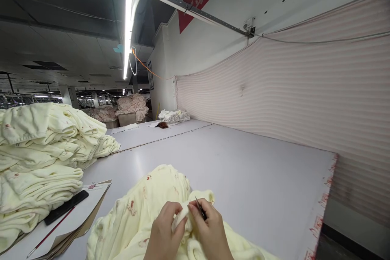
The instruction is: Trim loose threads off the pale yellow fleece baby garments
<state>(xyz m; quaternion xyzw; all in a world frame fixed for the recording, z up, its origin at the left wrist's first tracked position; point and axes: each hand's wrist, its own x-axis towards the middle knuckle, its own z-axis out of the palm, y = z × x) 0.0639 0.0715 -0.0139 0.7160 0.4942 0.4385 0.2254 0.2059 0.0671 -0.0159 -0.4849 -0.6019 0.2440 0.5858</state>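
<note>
A pale yellow plush garment [152, 195] with small reddish printed figures lies bunched on the table in front of me. My left hand [166, 227] pinches a fold of it between thumb and fingers. Close beside it, my right hand [210, 229] is closed around small dark thread snips [200, 209], their pointed tip sticking up past the index finger. The right thumb and fingertip also touch the cloth. Most of the snips are hidden inside the hand, so I cannot tell whether the blades are apart.
Folded yellow garments [45, 138] are piled high at the left. Near them lie a black phone-like slab [67, 207], a red pen [50, 231] and clipped papers [91, 195]. White stacked cloths [172, 117] sit at the table's [258, 170] far end. Striped fabric [289, 89] covers the right wall.
</note>
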